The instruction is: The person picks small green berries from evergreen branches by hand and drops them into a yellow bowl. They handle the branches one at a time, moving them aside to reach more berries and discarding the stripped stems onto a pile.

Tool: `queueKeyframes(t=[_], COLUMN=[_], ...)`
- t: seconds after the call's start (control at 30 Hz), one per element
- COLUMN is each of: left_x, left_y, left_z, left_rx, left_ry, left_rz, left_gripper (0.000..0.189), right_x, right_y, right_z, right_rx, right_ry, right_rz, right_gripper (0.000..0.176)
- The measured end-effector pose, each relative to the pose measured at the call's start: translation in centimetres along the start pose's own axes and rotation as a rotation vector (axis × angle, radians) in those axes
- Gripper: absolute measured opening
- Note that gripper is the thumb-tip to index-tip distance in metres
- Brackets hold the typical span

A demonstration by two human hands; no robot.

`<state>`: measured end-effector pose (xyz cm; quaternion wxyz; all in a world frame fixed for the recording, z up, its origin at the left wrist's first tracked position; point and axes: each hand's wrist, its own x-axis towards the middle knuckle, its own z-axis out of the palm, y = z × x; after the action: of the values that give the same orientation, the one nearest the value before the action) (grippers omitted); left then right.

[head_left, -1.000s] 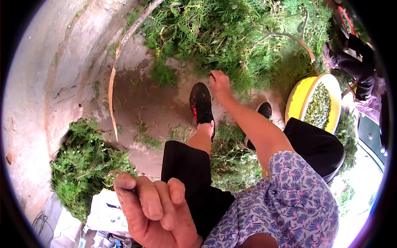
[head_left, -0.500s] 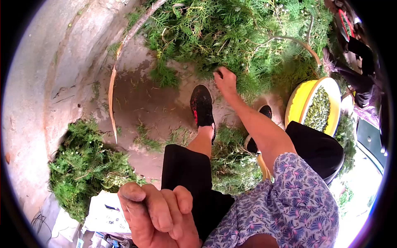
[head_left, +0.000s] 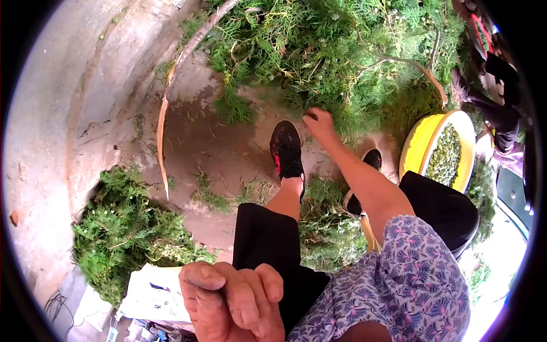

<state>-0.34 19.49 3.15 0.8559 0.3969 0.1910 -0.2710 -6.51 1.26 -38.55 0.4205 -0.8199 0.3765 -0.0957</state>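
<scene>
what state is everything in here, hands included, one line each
left hand: fingers curled, no object visible in it
right hand: fingers bent, contents unclear
yellow tub: uncovered, holding small green pieces
long branch: pale wood exposed at its pointed end
large leafy pile: loose, tangled
black shoes: worn

Floor, brown (head_left: 202, 151). Bore large green heap (head_left: 336, 51) at one o'clock, smaller heap (head_left: 122, 228) at eight, split branch (head_left: 162, 137) at ten, yellow tub (head_left: 415, 143) at three.
</scene>
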Motion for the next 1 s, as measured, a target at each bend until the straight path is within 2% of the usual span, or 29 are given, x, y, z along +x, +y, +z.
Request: queueKeyframes(t=[0.03, 0.1, 0.13, 0.2, 0.23, 0.3, 0.33, 0.4, 0.43, 0.47, 0.53, 0.57, 0.63, 0.67, 0.73, 0.77, 0.9, 0.97, 1.0], left_x=[-0.1, -0.1, -0.1, 0.0, 0.1, -0.1, -0.1, 0.1, 0.1, 0.1, 0.1, 0.1, 0.1, 0.2, 0.2, 0.2, 0.1, 0.1, 0.1], left_y=[0.1, 0.1, 0.1, 0.1, 0.2, 0.4, 0.4, 0.5, 0.6, 0.7, 0.8, 0.8, 1.0, 1.0, 0.9, 0.9, 0.8, 0.7, 0.7], left_z=[0.0, 0.0, 0.0, 0.0, 0.0, -0.1, -0.2, -0.3, -0.4, -0.6, -0.8, -0.9, -1.0, -1.1, -1.1, -1.0, -1.0, -0.8, -0.8], left_rx=[0.0, 0.007, 0.006, -0.012, -0.013, -0.024, -0.026, -0.056, -0.058, -0.067, -0.079, -0.084, -0.09, -0.104, -0.117, -0.115, -0.103, -0.075, -0.074], left_ry=[0.002, 0.008, 0.009, 0.022, 0.021, 0.017, 0.018, 0.037, 0.032, 0.028, 0.025, 0.008, -0.005, 0.0, 0.01, -0.012, -0.074, -0.055, -0.054], left_rz=[0.003, 0.002, 0.001, 0.004, 0.009, -0.002, -0.011, 0.008, 0.006, 0.011, 0.01, 0.005, -0.006, 0.005, 0.011, 0.018, 0.023, 0.032, 0.043], left_gripper=[0.023, 0.023, 0.023, 0.023, 0.023, 0.023, 0.023, 0.024, 0.024, 0.024, 0.024, 0.024, 0.025, 0.025, 0.025, 0.025, 0.024, 0.023, 0.023], right_x=[-0.6, -0.9, -1.1, -0.9, -0.4, 0.3, 0.2, 0.6, 0.2, -0.6, -2.1, -2.2, -2.4, -2.4, -2.0, -1.7, -0.6, 0.7, 1.7], right_y=[-1.0, -3.5, -4.8, -7.2, -8.0, -8.7, -8.2, -7.4, -7.2, -7.0, -6.9, -6.9, -8.8, -9.7, -11.4, -11.7, -11.6, -10.6, -10.1], right_z=[-1.0, -3.5, -4.2, -4.4, -4.2, -4.1, -4.2, -4.4, -5.1, -5.6, -6.5, -6.9, -8.7, -9.2, -9.4, -9.1, -7.6, -5.4, -4.1], right_rx=[0.002, 0.698, 0.696, 0.766, 0.767, 0.285, 0.28, 0.127, 0.17, 0.164, -0.016, -0.02, 0.714, 0.713, 1.259, 1.37, 1.448, 1.193, 1.196], right_ry=[-0.003, -0.264, -0.264, 0.043, 0.041, 0.085, 0.087, -0.142, -0.315, -0.312, -0.301, -0.3, -0.353, -0.35, -0.386, -0.426, -0.481, -0.475, -0.485], right_rz=[-0.002, 0.792, 0.793, 0.664, 0.66, 0.159, 0.165, 0.14, 0.237, 0.24, 0.046, 0.051, 0.512, 0.52, 0.597, 0.576, 0.56, 0.55, 0.545], right_gripper=[0.016, 0.024, 0.024, 0.02, 0.02, 0.016, 0.016, 0.016, 0.015, 0.015, 0.021, 0.021, 0.029, 0.029, 0.033, 0.035, 0.04, 0.033, 0.033])
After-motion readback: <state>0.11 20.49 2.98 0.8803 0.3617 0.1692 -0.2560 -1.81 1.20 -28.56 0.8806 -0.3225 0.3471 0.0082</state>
